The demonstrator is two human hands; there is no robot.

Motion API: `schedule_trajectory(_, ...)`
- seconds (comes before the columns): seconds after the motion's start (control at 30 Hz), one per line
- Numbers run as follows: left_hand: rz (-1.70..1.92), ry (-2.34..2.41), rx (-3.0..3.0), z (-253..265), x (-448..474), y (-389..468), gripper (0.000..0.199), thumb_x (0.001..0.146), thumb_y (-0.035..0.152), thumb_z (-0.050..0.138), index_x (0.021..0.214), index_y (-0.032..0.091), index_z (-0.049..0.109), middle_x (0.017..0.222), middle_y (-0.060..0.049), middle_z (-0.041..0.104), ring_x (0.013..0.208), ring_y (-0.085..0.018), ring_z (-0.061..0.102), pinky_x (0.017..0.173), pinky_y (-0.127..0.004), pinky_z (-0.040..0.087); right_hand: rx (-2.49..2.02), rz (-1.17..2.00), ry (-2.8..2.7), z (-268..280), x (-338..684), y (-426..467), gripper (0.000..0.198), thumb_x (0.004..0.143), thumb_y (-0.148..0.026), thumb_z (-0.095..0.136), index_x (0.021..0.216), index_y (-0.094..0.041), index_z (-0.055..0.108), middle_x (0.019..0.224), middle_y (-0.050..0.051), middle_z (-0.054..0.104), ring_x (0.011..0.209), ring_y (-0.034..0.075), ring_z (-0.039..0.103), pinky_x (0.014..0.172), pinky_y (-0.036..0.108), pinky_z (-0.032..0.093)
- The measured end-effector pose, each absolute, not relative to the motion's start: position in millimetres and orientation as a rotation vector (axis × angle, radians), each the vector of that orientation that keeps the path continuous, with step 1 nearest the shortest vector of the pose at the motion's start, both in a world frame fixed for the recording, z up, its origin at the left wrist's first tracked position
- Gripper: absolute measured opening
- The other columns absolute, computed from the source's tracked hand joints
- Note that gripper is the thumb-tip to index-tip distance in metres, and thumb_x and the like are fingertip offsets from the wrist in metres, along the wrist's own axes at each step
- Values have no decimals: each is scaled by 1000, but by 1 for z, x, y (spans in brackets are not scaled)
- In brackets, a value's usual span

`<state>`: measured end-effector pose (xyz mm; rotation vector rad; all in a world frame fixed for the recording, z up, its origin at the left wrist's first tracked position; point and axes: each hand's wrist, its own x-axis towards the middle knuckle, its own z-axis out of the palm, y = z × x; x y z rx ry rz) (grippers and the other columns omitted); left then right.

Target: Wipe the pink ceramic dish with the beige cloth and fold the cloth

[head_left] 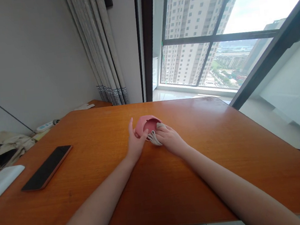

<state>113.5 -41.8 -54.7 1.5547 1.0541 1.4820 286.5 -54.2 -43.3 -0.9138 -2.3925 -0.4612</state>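
A small pink bowl-like container (141, 124) is tilted on the wooden table, its opening turned toward me. My left hand (136, 140) grips its left side, thumb at the near rim and fingers around the outside. A light grey cloth (154, 138) hangs in folds below the opening. Bunched in my right hand (170, 138), that cloth is pressed against the container's right inner rim. The fingertips of the right hand are partly hidden by the cloth.
The wooden table (92, 133) spreads around both hands. A dark phone-like slab (48, 168) lies at the left, beside a white object (3, 181). Fabric (10, 146) and a white power strip (45, 126) sit past the left edge. Beyond the far edge are a curtain (102, 53) and a window.
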Motion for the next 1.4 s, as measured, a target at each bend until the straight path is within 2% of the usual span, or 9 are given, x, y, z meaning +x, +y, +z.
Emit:
schedule_trajectory(0.13,1611,1133,1451,-60,125,-53,77,78,37,63,141,22,20,145,-13,33,134,-24,33,110,-39,30,-964,-364,-2300,-47,270,-65,22,92,-16,41,97,-19,62,86,6,64,94,19,54,96,38,42)
schedule_trajectory(0.27,1591,1166,1652,-50,112,-45,62,78,33,60,133,19,37,138,-12,43,130,-25,39,111,-40,29,-1020,-356,-2295,-45,266,-67,21,92,-17,42,101,-18,61,90,5,65,92,19,56,102,41,37)
schedule_trajectory(0.4,1446,1160,1836,-41,105,-39,72,72,32,66,137,22,36,138,-10,45,129,-28,41,109,-42,31,-1041,-426,-2329,-42,279,-61,22,92,-15,42,101,-20,61,100,5,65,106,20,54,111,49,22)
schedule_trajectory(0.57,1527,1082,1530,-53,120,-49,91,73,37,67,144,21,12,139,-14,41,127,-25,44,103,-39,38,-1034,-333,-2311,-49,276,-61,22,93,-18,42,95,-21,63,89,4,64,98,18,54,101,39,38)
schedule_trajectory(0.7,1542,1109,1541,-56,118,-46,68,74,35,65,132,20,34,138,-12,42,127,-24,42,108,-38,32,-1002,-201,-2339,-51,272,-61,22,90,-15,42,101,-18,61,91,6,64,93,19,55,96,39,42)
schedule_trajectory(0.9,1491,1108,1508,-56,98,-23,42,79,34,57,117,20,50,126,-8,53,119,-22,49,104,-38,35,-1000,-210,-2016,-36,293,-63,31,85,-18,46,114,-23,55,110,8,63,112,25,53,112,58,14)
schedule_trajectory(1.03,1410,1071,1417,-62,101,-23,40,80,37,55,118,22,52,123,-8,55,115,-22,52,100,-39,40,-1125,-206,-1586,-29,298,-65,41,84,-20,46,126,-20,47,125,14,55,122,31,45,107,60,24)
schedule_trajectory(1.27,1384,1009,1315,-65,113,-28,44,77,39,60,115,19,52,118,-9,58,110,-22,54,95,-38,43,-1052,89,-2020,-38,287,-60,52,83,-13,42,134,-20,42,137,12,47,128,24,43,104,43,39)
schedule_trajectory(1.4,1502,1059,1173,-64,111,-24,41,78,42,56,112,19,51,107,-6,60,97,-18,59,83,-32,49,-1081,-51,-2083,-45,274,-68,55,77,-10,47,132,-15,45,137,11,49,132,26,35,105,43,38)
